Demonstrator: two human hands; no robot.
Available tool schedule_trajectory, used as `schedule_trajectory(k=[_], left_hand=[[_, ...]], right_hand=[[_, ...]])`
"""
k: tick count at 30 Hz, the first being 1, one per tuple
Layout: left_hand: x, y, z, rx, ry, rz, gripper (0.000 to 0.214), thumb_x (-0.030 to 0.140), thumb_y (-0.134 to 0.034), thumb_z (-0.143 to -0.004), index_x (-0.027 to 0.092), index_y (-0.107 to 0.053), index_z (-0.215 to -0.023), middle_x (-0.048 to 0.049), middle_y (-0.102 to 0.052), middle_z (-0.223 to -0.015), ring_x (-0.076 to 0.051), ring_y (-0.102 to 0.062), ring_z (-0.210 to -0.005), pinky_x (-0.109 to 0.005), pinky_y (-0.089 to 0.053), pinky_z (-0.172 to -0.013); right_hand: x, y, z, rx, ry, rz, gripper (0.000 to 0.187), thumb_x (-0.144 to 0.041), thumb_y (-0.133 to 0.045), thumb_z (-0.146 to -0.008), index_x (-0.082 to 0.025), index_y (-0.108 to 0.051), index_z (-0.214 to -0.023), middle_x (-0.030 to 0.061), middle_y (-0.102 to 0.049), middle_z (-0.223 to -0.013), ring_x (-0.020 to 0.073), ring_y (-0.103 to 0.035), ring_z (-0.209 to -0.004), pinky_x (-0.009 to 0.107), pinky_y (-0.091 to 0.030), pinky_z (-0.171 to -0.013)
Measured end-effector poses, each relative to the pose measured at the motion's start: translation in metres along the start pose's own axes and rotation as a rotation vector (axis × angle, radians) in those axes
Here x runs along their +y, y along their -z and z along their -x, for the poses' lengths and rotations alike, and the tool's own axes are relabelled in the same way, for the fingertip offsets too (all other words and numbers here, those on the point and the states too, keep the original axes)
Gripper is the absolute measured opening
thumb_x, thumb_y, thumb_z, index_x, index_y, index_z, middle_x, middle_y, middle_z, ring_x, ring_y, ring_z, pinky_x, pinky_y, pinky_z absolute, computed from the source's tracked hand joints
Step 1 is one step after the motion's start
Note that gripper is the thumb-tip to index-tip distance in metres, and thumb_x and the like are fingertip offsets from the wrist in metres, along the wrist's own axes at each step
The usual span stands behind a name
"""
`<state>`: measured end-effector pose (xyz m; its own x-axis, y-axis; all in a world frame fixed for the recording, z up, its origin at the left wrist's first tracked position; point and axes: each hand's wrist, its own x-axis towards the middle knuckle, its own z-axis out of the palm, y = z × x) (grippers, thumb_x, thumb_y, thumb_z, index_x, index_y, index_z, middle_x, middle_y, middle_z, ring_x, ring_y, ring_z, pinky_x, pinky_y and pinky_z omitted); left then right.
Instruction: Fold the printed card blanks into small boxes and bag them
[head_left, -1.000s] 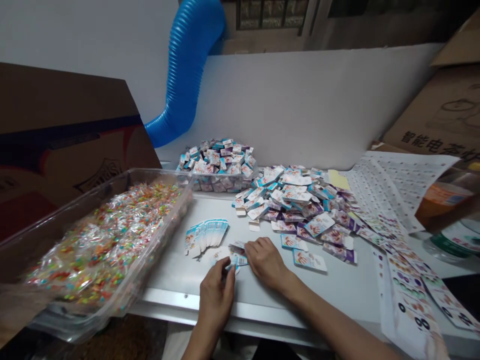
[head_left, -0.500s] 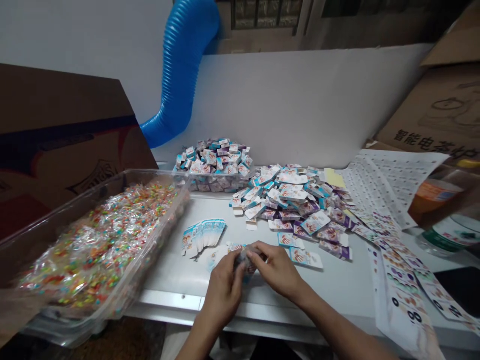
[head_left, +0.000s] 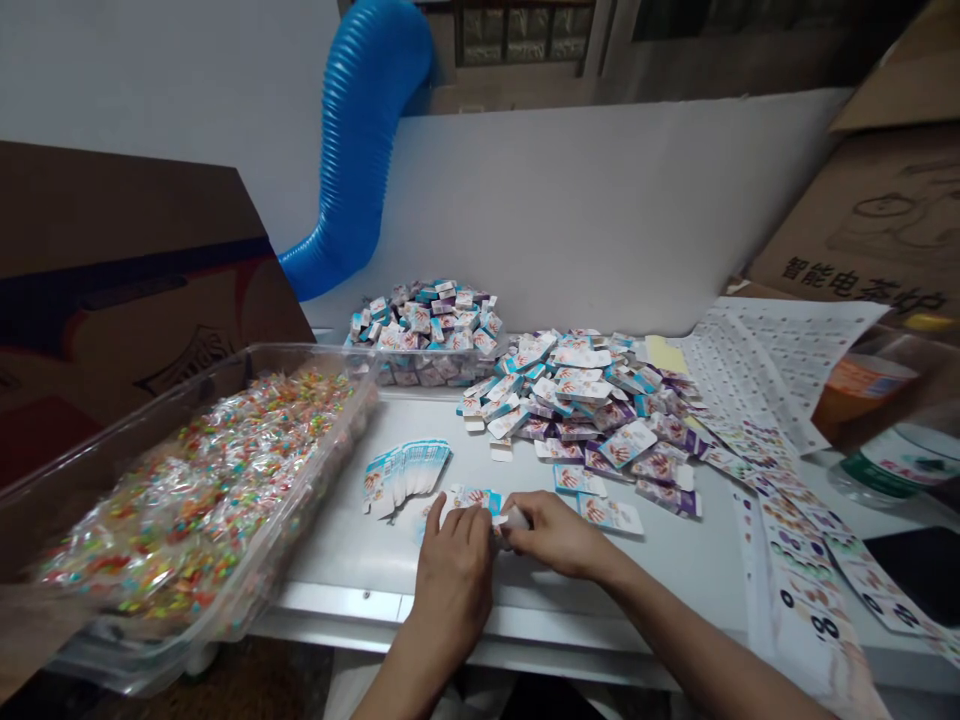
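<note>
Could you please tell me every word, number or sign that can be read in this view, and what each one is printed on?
"智能电茶炉" stands on the brown cardboard carton at the upper right.
A large black "8" stands on the long printed sheet; the sheet's other print is too small to read.
The small print on the fanned printed cards is too small to read.
The emblem on the dark box is too blurred to read.
</note>
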<state>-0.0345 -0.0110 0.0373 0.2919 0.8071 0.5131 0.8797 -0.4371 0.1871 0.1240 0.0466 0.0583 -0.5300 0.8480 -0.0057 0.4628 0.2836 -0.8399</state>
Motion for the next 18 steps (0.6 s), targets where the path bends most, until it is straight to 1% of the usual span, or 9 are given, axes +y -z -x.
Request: schedule_trajectory(k=[2, 5, 7, 9, 12, 15, 18], left_hand=[[0.000, -0.006, 0.001, 0.053, 0.031, 0.063, 0.037, 0.007, -0.045, -0.076, 0.014, -0.044, -0.113, -0.0120, -0.064, -0.100, -0.024, -0.061, -0.092, -0.051, -0.042, -0.094], [0.002, -0.015, 0.005, 0.138, 0.123, 0.192, 0.051, 0.014, -0.046, -0.082, 0.013, -0.029, -0.130, -0.0165, -0.055, -0.119, -0.026, -0.055, -0.107, -0.045, -0.047, -0.089], [0.003, -0.020, 0.007, 0.168, 0.171, 0.276, 0.054, 0.017, -0.047, -0.084, 0.015, -0.025, -0.133, -0.0171, -0.050, -0.125, -0.025, -0.053, -0.112, -0.043, -0.049, -0.088], [0.005, -0.023, 0.009, 0.196, 0.186, 0.319, 0.054, 0.018, -0.047, -0.084, 0.016, -0.026, -0.133, -0.0175, -0.048, -0.128, -0.026, -0.052, -0.114, -0.042, -0.049, -0.088], [0.005, -0.027, 0.009, 0.229, 0.145, 0.321, 0.051, 0.015, -0.048, -0.083, 0.017, -0.029, -0.131, -0.0175, -0.048, -0.128, -0.025, -0.051, -0.115, -0.041, -0.048, -0.089], [0.004, -0.027, 0.008, 0.249, 0.133, 0.333, 0.047, 0.015, -0.049, -0.081, 0.018, -0.034, -0.126, -0.0160, -0.051, -0.125, -0.024, -0.052, -0.113, -0.040, -0.049, -0.089], [0.003, -0.026, 0.006, 0.258, 0.161, 0.374, 0.045, 0.015, -0.050, -0.080, 0.019, -0.036, -0.123, -0.0142, -0.053, -0.122, -0.022, -0.054, -0.111, -0.038, -0.050, -0.088]], right_hand=[[-0.003, 0.005, 0.000, 0.007, 0.000, -0.039, 0.011, -0.022, -0.054, -0.074, -0.015, -0.060, -0.069, -0.0036, -0.053, -0.059, 0.0101, -0.045, -0.057, 0.019, -0.033, -0.050], [-0.006, 0.009, 0.000, 0.083, 0.010, -0.205, 0.020, -0.032, -0.052, -0.080, -0.015, -0.061, -0.074, -0.0019, -0.056, -0.065, 0.0113, -0.049, -0.061, 0.021, -0.037, -0.056], [-0.006, 0.005, 0.002, 0.130, 0.005, -0.331, 0.027, -0.040, -0.052, -0.082, -0.015, -0.061, -0.075, -0.0007, -0.057, -0.067, 0.0124, -0.051, -0.064, 0.023, -0.040, -0.061], [-0.006, -0.003, 0.004, 0.165, -0.021, -0.446, 0.034, -0.046, -0.051, -0.082, -0.015, -0.062, -0.074, 0.0000, -0.057, -0.068, 0.0135, -0.052, -0.066, 0.024, -0.042, -0.064], [-0.007, -0.016, 0.009, 0.212, -0.038, -0.585, 0.037, -0.048, -0.049, -0.083, -0.015, -0.064, -0.076, 0.0004, -0.057, -0.068, 0.0143, -0.052, -0.068, 0.025, -0.044, -0.066], [-0.011, -0.024, 0.015, 0.223, -0.001, -0.701, 0.033, -0.045, -0.050, -0.084, -0.015, -0.065, -0.081, 0.0020, -0.060, -0.073, 0.0160, -0.055, -0.074, 0.027, -0.044, -0.072], [-0.015, -0.028, 0.019, 0.183, 0.014, -0.864, 0.026, -0.038, -0.053, -0.083, -0.016, -0.064, -0.093, 0.0045, -0.064, -0.086, 0.0185, -0.057, -0.085, 0.030, -0.043, -0.082]])
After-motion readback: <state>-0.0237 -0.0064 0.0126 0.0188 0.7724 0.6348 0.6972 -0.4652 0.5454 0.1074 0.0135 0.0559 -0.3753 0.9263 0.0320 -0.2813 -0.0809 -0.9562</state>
